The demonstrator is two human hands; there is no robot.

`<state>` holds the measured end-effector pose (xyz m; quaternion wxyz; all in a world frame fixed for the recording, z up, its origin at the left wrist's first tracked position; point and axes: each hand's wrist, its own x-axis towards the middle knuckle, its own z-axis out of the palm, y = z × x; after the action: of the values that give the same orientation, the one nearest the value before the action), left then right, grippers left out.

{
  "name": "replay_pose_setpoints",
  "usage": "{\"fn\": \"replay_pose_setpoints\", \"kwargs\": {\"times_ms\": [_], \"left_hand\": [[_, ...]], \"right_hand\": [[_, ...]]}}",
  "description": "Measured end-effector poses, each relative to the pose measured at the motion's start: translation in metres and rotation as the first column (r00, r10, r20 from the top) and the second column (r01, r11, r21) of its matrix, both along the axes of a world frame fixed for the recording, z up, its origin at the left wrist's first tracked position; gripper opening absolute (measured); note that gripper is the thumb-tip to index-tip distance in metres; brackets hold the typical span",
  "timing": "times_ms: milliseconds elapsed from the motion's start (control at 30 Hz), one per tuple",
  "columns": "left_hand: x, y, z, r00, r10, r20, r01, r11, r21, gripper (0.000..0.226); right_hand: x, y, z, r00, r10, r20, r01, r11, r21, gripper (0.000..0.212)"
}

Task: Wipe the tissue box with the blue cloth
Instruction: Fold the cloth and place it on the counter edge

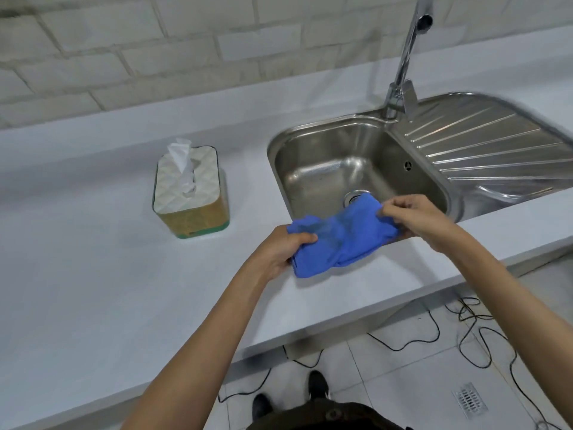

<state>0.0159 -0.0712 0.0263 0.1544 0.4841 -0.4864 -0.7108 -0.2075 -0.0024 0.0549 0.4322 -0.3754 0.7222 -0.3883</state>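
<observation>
Over the sink's [280, 169] near rim, both hands are stretching the blue cloth [341, 234]: left hand [279, 249] clenching its lower end, right hand [418, 218] pinching the upper corner. At ten o'clock from the cloth, the tissue box [190, 190] is standing on the counter [93, 274], well apart.

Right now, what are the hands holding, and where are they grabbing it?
Both hands hold the blue cloth. The left hand grips its left end, and the right hand pinches its right end, near the sink.
</observation>
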Motion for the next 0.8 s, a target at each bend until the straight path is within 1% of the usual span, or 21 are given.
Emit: {"fn": "replay_pose_setpoints", "kwargs": {"times_ms": [100,167,233,300,400,500,600,700,767,800], "left_hand": [[-0.014,0.012,-0.009,0.997,-0.029,0.077,0.028,1.000,0.012,0.032],[-0.022,0.019,-0.017,0.993,-0.053,0.107,0.054,0.999,-0.005,0.026],[-0.028,0.023,-0.025,0.982,-0.071,0.177,0.081,0.996,-0.046,0.017],[-0.032,0.025,-0.034,0.955,-0.073,0.288,0.118,0.983,-0.142,0.019],[-0.036,0.028,-0.043,0.886,-0.033,0.463,0.210,0.918,-0.336,0.027],[-0.037,0.031,-0.047,0.806,0.042,0.591,0.269,0.863,-0.428,0.032],[-0.035,0.030,-0.050,0.787,0.077,0.612,0.263,0.856,-0.446,0.043],[-0.031,0.026,-0.049,0.797,0.126,0.590,0.207,0.862,-0.464,0.051],[-0.027,0.021,-0.045,0.834,0.191,0.517,0.106,0.865,-0.490,0.047],[-0.024,0.018,-0.042,0.864,0.225,0.450,0.030,0.870,-0.492,0.041]], "right_hand": [[-0.029,0.022,-0.012,1.000,0.016,-0.012,-0.014,0.987,0.162,0.013],[-0.040,0.034,-0.023,0.999,0.023,-0.028,-0.015,0.966,0.258,0.009],[-0.045,0.042,-0.035,0.997,0.040,-0.069,-0.017,0.950,0.312,0.011],[-0.048,0.044,-0.045,0.993,0.046,-0.109,-0.008,0.944,0.331,0.015],[-0.051,0.044,-0.055,0.980,0.082,-0.183,-0.012,0.936,0.352,0.020],[-0.053,0.038,-0.054,0.958,0.132,-0.253,-0.030,0.928,0.371,0.007],[-0.057,0.027,-0.049,0.935,0.114,-0.337,0.000,0.947,0.320,0.020],[-0.050,0.012,-0.043,0.927,0.064,-0.371,0.014,0.979,0.203,0.021],[-0.041,-0.004,-0.041,0.937,0.018,-0.349,0.022,0.994,0.111,0.014],[-0.036,-0.013,-0.040,0.944,0.001,-0.329,0.023,0.997,0.068,0.012]]}}
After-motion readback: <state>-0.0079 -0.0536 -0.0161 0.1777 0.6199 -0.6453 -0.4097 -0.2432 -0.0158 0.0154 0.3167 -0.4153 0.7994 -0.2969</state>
